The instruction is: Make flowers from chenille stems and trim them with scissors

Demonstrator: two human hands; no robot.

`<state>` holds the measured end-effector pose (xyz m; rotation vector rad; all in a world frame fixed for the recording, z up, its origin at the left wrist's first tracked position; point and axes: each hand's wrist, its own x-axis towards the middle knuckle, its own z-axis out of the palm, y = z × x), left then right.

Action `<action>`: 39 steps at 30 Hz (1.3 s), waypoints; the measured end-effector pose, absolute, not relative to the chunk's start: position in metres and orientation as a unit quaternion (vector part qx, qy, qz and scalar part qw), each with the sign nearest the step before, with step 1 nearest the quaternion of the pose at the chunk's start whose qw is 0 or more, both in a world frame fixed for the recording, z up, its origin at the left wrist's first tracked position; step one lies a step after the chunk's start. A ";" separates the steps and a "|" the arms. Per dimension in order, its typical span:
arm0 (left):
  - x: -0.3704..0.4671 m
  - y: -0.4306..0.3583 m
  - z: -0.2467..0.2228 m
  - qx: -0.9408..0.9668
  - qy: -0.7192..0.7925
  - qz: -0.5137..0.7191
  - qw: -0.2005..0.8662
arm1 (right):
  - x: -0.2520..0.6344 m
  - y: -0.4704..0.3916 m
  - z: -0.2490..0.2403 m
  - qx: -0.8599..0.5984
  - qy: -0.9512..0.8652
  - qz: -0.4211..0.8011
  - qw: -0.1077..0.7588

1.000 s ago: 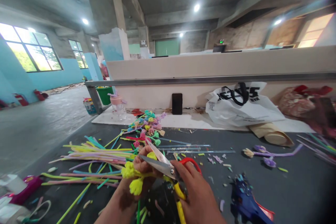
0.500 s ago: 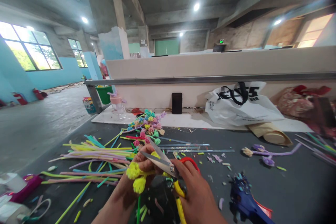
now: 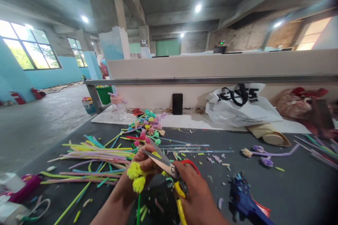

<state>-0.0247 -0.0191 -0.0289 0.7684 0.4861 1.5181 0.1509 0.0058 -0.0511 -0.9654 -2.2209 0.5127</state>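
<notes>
My left hand (image 3: pixel 144 161) grips a yellow pipe-cleaner flower (image 3: pixel 135 171) whose fuzzy blossoms stick out to the left below my fingers. A green stem (image 3: pixel 138 207) hangs down beneath the blossoms. In my right hand (image 3: pixel 194 186) is a pair of scissors (image 3: pixel 172 171) with red and yellow handles. Their blades point up and left, slightly apart, close to the fingers of my left hand and a yellow bit of the flower. Exactly what lies between the blades is hard to make out.
Loose pipe cleaners (image 3: pixel 92 154) lie at left, with finished flowers (image 3: pixel 149 124) behind my hands. A blue glue gun (image 3: pixel 244 197) and a purple flower (image 3: pixel 266 158) lie at right. A phone (image 3: pixel 177 104), a white bag (image 3: pixel 240 107) and a cup (image 3: pixel 118 105) stand along the back.
The scissor blades have drawn closer together beside the yellow flower. Both hands stay nearly in place, and the view has shifted very slightly.
</notes>
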 end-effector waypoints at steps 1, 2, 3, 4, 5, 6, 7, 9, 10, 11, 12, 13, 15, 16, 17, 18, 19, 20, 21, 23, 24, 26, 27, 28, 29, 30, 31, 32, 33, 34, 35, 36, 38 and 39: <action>-0.025 -0.019 -0.029 0.333 0.207 0.667 0.634 | 0.151 0.006 -0.052 -0.364 -0.848 0.195 0.333; -0.024 -0.019 -0.029 0.331 0.202 0.668 0.635 | 0.151 0.006 -0.052 -0.359 -0.848 0.195 0.337; -0.024 -0.019 -0.029 0.330 0.199 0.668 0.636 | 0.151 0.006 -0.053 -0.354 -0.849 0.195 0.341; -0.024 -0.020 -0.029 0.331 0.198 0.667 0.637 | 0.151 0.006 -0.054 -0.351 -0.849 0.195 0.344; -0.024 -0.020 -0.029 0.332 0.199 0.666 0.638 | 0.152 0.006 -0.054 -0.349 -0.849 0.193 0.346; -0.024 -0.020 -0.029 0.334 0.200 0.664 0.638 | 0.152 0.005 -0.054 -0.348 -0.850 0.191 0.346; -0.024 -0.020 -0.029 0.337 0.198 0.664 0.638 | 0.153 0.005 -0.055 -0.350 -0.850 0.189 0.344; -0.024 -0.020 -0.029 0.345 0.191 0.664 0.635 | 0.153 0.004 -0.054 -0.354 -0.851 0.185 0.340; -0.024 -0.020 -0.029 0.347 0.186 0.665 0.634 | 0.153 0.003 -0.053 -0.356 -0.851 0.184 0.339; -0.024 -0.019 -0.028 0.349 0.181 0.668 0.632 | 0.152 0.002 -0.053 -0.356 -0.851 0.184 0.340; -0.023 -0.019 -0.027 0.348 0.179 0.670 0.630 | 0.151 0.002 -0.052 -0.356 -0.848 0.187 0.344; -0.023 -0.019 -0.026 0.347 0.178 0.672 0.630 | 0.149 0.002 -0.051 -0.356 -0.843 0.195 0.353; -0.023 -0.018 -0.022 0.338 0.177 0.673 0.633 | 0.146 0.003 -0.049 -0.356 -0.823 0.230 0.377; -0.023 -0.018 -0.021 0.332 0.181 0.672 0.636 | 0.145 0.004 -0.049 -0.358 -0.811 0.250 0.389; -0.023 -0.019 -0.019 0.327 0.188 0.672 0.638 | 0.144 0.006 -0.050 -0.362 -0.799 0.266 0.400; -0.023 -0.019 -0.018 0.322 0.196 0.672 0.638 | 0.144 0.007 -0.051 -0.369 -0.789 0.273 0.407; -0.023 -0.019 -0.018 0.317 0.203 0.673 0.636 | 0.145 0.009 -0.052 -0.378 -0.786 0.270 0.408; -0.023 -0.019 -0.019 0.313 0.210 0.675 0.634 | 0.146 0.010 -0.053 -0.387 -0.787 0.258 0.405; -0.022 -0.019 -0.019 0.310 0.214 0.676 0.633 | 0.147 0.011 -0.053 -0.395 -0.793 0.240 0.398; -0.020 -0.019 -0.021 0.306 0.222 0.675 0.633 | 0.148 0.010 -0.053 -0.407 -0.808 0.210 0.370; -0.019 -0.019 -0.022 0.305 0.229 0.675 0.632 | 0.148 0.009 -0.051 -0.412 -0.816 0.200 0.354; -0.016 -0.018 -0.023 0.300 0.245 0.681 0.621 | 0.148 0.006 -0.049 -0.424 -0.825 0.187 0.322; -0.014 -0.018 -0.023 0.293 0.252 0.688 0.614 | 0.147 0.004 -0.047 -0.432 -0.827 0.180 0.312; -0.012 -0.017 -0.023 0.284 0.259 0.695 0.608 | 0.147 0.003 -0.046 -0.440 -0.826 0.171 0.307; -0.011 -0.016 -0.023 0.275 0.264 0.701 0.603 | 0.147 0.002 -0.046 -0.445 -0.826 0.161 0.307; -0.010 -0.015 -0.024 0.267 0.267 0.705 0.601 | 0.147 0.002 -0.046 -0.446 -0.827 0.153 0.308; -0.010 -0.015 -0.024 0.260 0.268 0.706 0.601 | 0.147 0.002 -0.046 -0.444 -0.828 0.146 0.310; -0.010 -0.014 -0.024 0.258 0.268 0.707 0.601 | 0.147 0.002 -0.046 -0.443 -0.829 0.140 0.312; -0.010 -0.014 -0.025 0.259 0.266 0.709 0.600 | 0.147 0.002 -0.047 -0.440 -0.830 0.137 0.314; -0.010 -0.014 -0.026 0.260 0.265 0.711 0.598 | 0.147 0.002 -0.047 -0.437 -0.831 0.136 0.314; -0.011 -0.014 -0.026 0.261 0.265 0.712 0.595 | 0.147 0.002 -0.047 -0.436 -0.832 0.138 0.314; -0.012 -0.014 -0.026 0.263 0.267 0.712 0.594 | 0.147 0.002 -0.048 -0.435 -0.831 0.140 0.316; -0.013 -0.015 -0.026 0.270 0.269 0.709 0.594 | 0.146 0.002 -0.048 -0.435 -0.830 0.148 0.315; -0.013 -0.015 -0.026 0.275 0.268 0.706 0.595 | 0.146 0.002 -0.048 -0.435 -0.829 0.152 0.317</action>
